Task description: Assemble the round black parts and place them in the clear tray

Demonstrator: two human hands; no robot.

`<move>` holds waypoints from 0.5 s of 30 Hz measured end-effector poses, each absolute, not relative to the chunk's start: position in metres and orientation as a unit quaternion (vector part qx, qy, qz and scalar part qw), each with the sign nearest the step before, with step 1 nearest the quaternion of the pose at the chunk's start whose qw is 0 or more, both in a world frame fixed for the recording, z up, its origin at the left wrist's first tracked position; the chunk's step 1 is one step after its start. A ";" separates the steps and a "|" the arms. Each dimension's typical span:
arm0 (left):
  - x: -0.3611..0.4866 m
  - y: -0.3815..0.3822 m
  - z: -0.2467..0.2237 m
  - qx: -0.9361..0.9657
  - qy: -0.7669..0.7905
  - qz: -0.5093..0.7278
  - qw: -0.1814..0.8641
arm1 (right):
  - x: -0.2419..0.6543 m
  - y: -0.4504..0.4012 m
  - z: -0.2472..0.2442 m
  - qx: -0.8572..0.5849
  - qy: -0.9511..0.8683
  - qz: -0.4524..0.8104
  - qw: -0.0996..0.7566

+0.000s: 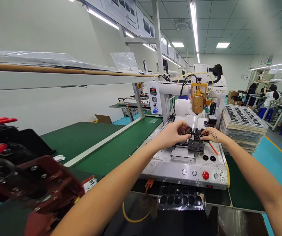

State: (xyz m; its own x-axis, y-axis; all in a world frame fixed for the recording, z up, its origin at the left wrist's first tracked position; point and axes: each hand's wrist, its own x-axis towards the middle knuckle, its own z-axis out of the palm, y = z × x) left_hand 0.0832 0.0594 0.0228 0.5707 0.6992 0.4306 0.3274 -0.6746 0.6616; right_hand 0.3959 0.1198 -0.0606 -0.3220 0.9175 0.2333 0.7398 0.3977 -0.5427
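My left hand [175, 132] pinches a small round black part [188, 130] between thumb and fingers, just above the left side of a black fixture [196, 145]. From the other side, my right hand [214, 134] has its fingertips closed together at the fixture's right edge, by a small dark ring-shaped piece [201, 136]. Whether those fingers grip that piece is too small to tell. The fixture sits on the bed of a white bench press [175, 167], under its brass-coloured head [198, 103]. A red-orange stick [214, 148] and two black discs [209, 158] lie right of the fixture.
Stacked trays [244, 131] of black parts stand right of the press. In front lies a clear sheet with black discs [180, 200]. A green conveyor [106, 149] runs along the left. Dark red machinery [54, 183] fills the near left. Several people sit or stand farther back.
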 end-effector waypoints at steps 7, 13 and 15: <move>0.056 0.031 0.013 0.845 0.324 0.337 0.260 | 0.395 0.119 -0.071 -0.521 -0.812 0.093 0.247; 0.042 0.002 0.007 0.830 0.335 0.359 0.264 | 0.393 0.120 -0.068 -0.550 -0.794 0.043 0.253; 0.043 -0.010 0.006 0.825 0.333 0.370 0.269 | 0.388 0.118 -0.065 -0.555 -0.786 0.034 0.270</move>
